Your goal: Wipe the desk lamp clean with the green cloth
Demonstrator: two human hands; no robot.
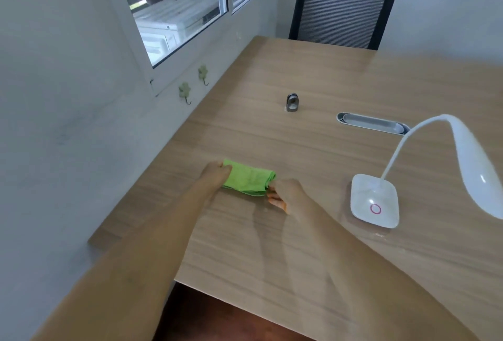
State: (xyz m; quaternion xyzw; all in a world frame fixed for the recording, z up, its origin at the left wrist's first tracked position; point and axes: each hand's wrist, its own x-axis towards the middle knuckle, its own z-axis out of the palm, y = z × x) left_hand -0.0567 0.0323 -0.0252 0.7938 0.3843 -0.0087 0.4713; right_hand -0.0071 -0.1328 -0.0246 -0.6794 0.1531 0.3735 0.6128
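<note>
A folded green cloth (247,178) lies on the wooden desk (313,150), left of centre. My left hand (216,174) grips its left end. My right hand (284,193) pinches its right end, fingers curled against the desk. A white desk lamp stands to the right: its square base (374,200) has a pink ring button, a thin curved neck (400,147) rises from it, and the long white head (473,166) hangs over the right edge of the view. Both hands are well left of the lamp.
A small grey metal fitting (292,102) stands mid-desk. A grey oval cable slot (371,123) is set into the desk behind the lamp. A black mesh chair (343,14) stands at the far end. The wall with a window (187,6) and two hooks (185,91) runs along the left.
</note>
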